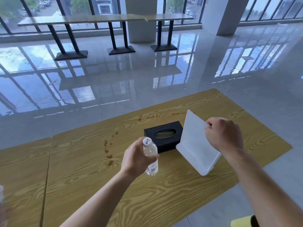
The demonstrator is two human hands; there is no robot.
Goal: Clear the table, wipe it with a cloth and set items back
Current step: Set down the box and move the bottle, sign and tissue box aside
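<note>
My left hand (137, 157) grips a clear water bottle (151, 164) with a white cap, upright on the yellow wood-grain table (82, 169). My right hand (223, 135) pinches the top edge of a white acrylic sign stand (195, 141), which leans tilted with its base on the table. A black tissue box (164, 135) with an oval opening sits between and just behind the bottle and the stand. Brown spill stains (109, 154) run in a trail from left of the bottle toward the far edge.
A yellow cloth (241, 222) shows at the bottom right, below my right forearm. A shiny tiled floor (114, 79) surrounds the table. A long high table (105, 19) on black legs stands by the windows at the back. The near table's right edge lies close to the stand.
</note>
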